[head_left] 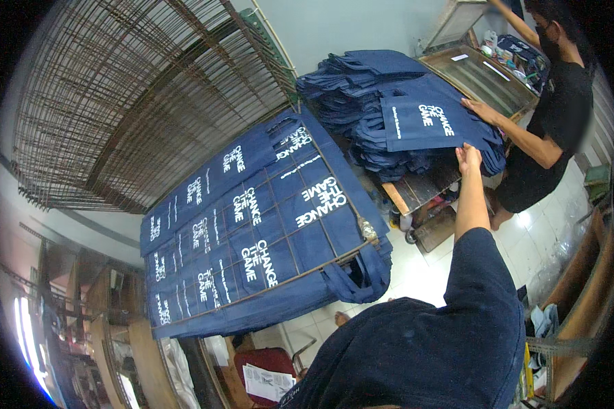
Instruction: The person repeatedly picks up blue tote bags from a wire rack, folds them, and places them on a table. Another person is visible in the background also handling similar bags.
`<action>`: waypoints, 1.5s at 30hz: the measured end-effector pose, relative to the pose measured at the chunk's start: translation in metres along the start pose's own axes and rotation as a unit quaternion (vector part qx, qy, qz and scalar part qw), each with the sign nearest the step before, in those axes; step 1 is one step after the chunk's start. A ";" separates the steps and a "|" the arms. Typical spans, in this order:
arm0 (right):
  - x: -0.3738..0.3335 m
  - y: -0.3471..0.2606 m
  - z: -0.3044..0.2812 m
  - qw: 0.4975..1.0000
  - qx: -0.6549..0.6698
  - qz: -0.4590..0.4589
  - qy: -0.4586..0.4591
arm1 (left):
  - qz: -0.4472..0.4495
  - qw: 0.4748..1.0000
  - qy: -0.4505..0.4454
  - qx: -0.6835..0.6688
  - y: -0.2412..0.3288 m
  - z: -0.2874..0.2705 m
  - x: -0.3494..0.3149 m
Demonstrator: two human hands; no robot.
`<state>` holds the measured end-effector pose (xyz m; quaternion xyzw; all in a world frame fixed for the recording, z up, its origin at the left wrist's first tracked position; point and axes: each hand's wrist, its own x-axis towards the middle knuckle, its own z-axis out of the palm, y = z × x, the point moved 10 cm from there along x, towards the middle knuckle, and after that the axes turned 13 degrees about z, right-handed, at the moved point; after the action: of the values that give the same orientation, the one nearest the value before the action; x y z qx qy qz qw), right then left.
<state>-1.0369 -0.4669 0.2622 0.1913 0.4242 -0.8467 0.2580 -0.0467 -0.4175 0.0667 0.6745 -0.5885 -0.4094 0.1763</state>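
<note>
My right hand (468, 159) reaches out to a navy cloth tote bag (406, 126) with white lettering, its fingers closed on the bag's near edge. This bag lies on top of a thick pile of similar navy bags (348, 82), handles hanging over the side. A co-worker's hand (482, 111) touches the pile close to the same bag's far right corner. To the left, a wire drying rack (290, 235) lies over rows of printed navy bags (320, 252). My left hand is out of view.
Raised wire racks (136, 102) lean above the left side. A framed printing screen (484, 75) stands beyond the pile, near a co-worker (559, 116) in black. A red chair (269, 361) with papers sits below, and wooden frames (573, 279) lean at right.
</note>
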 end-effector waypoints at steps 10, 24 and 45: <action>-0.234 -0.101 0.214 0.876 -0.342 -0.243 -0.238 | 0.359 0.854 0.367 -0.090 0.293 -0.190 -0.027; -0.556 -0.087 0.269 0.406 -0.682 -0.310 -0.523 | 0.495 0.814 -0.125 -0.277 0.676 -0.028 0.036; -0.431 -0.012 0.074 0.802 -0.406 -0.137 -0.415 | 0.403 0.654 -0.131 -0.627 0.775 -0.153 -0.002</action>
<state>-0.7094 -0.4027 0.5458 -0.3610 0.6036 -0.6217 0.3447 -0.4336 -0.6433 0.7171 0.0404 -0.4232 -0.6540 0.6257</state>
